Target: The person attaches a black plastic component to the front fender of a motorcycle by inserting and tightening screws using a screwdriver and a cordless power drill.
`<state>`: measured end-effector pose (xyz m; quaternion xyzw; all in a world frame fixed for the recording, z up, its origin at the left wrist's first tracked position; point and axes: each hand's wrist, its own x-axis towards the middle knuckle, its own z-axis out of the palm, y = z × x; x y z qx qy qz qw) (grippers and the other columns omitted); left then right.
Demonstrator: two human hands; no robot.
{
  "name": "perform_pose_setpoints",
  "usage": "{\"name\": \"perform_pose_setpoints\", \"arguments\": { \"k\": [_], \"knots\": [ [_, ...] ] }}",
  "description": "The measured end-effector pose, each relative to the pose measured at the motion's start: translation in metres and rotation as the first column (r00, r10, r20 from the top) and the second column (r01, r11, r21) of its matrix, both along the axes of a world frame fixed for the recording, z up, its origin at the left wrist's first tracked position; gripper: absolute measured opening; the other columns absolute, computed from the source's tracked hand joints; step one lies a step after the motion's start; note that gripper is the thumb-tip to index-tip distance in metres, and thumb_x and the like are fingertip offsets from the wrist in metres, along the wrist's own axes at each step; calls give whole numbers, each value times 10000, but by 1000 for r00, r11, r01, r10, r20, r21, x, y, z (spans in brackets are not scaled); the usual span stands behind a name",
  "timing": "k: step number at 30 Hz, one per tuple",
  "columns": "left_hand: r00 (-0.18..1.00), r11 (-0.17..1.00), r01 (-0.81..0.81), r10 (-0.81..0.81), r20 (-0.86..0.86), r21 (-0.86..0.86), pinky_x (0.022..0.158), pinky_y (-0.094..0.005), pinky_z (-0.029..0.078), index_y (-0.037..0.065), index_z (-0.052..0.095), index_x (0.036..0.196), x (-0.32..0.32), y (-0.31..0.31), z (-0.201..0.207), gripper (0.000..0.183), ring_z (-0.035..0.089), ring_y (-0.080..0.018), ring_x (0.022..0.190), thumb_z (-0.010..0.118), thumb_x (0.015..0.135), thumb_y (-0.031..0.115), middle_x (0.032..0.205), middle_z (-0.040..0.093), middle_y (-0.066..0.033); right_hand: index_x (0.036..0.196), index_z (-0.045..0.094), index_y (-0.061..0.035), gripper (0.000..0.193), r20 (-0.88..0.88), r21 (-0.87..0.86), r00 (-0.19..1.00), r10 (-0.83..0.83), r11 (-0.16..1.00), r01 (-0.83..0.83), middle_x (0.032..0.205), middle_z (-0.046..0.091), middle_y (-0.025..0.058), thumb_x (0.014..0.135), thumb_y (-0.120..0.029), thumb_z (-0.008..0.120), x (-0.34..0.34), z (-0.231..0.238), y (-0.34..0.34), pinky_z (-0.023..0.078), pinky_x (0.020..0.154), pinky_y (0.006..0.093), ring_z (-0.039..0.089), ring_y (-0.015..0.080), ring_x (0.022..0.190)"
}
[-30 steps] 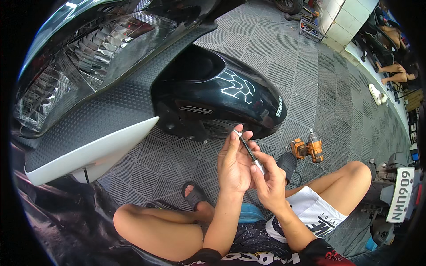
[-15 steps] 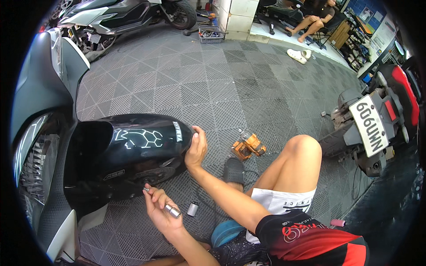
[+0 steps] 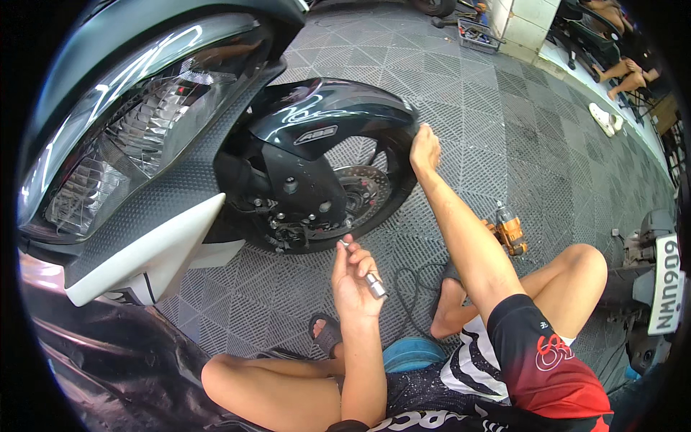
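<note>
My left hand is palm up with its fingers curled round a silver socket tool. The cylindrical end sticks out past the fingers, and a small silver tip shows at the thumb and fingertips; the hand hides what lies between. Just beyond is the lower part of a motorcycle's front wheel, with its brake disc and fork bolts. Farther off, my right hand grips the front tyre just below the tip of the glossy dark fender. Some of its fingers are out of sight.
The motorcycle's headlight and white trim fill the left. An orange power driver and a black cable lie right of my arm. A blue round seat is beneath me. Another motorcycle stands right; a tool basket sits far off.
My view has swung left and nearer, so the wheel's side, disc and fork now show. My left hand still holds the socket tool; my right hand stays at the wheel's front.
</note>
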<state>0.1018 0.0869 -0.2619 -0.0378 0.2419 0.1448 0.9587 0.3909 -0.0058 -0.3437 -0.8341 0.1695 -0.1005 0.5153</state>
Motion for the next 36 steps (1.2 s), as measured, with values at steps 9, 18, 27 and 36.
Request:
{"name": "perform_pose_setpoints", "arguments": {
  "k": [9, 18, 27, 36],
  "knots": [
    [996, 899, -75, 49, 72, 432, 549, -210, 414, 24, 568, 1171, 22, 29, -43, 220, 431, -68, 615, 579, 1037, 198, 819, 524, -5, 964, 564, -13, 299, 66, 262, 764, 642, 728, -634, 881, 646, 230, 997, -310, 578, -223, 98, -23, 518, 714, 479, 646, 412, 829],
    [990, 672, 94, 14, -140, 734, 724, -256, 427, 31, 616, 1191, 53, -48, 0, 318, 496, -93, 792, 614, 1019, 298, 953, 559, 10, 1128, 442, -34, 342, 128, 186, 768, 628, 745, -640, 719, 625, 243, 1031, -351, 524, -268, 94, -62, 469, 604, 503, 644, 447, 693],
    [976, 742, 209, -114, -187, 637, 828, -291, 453, 42, 608, 1241, 51, -47, 6, 372, 538, -116, 943, 645, 998, 321, 1072, 593, -9, 1168, 445, -22, 304, 131, -141, 761, 635, 772, -620, 789, 674, 257, 998, -248, 557, -261, 95, -77, 517, 621, 551, 647, 501, 737],
    [950, 676, 254, -310, -45, 692, 880, -330, 466, 0, 611, 1191, 49, -22, -10, 349, 567, -167, 971, 606, 1005, 296, 1056, 617, -65, 1076, 611, -43, 212, 359, 546, 725, 588, 497, -674, 723, 551, -38, 1023, -247, 599, -256, 73, -50, 405, 507, 265, 493, 58, 613]
  ]
}}
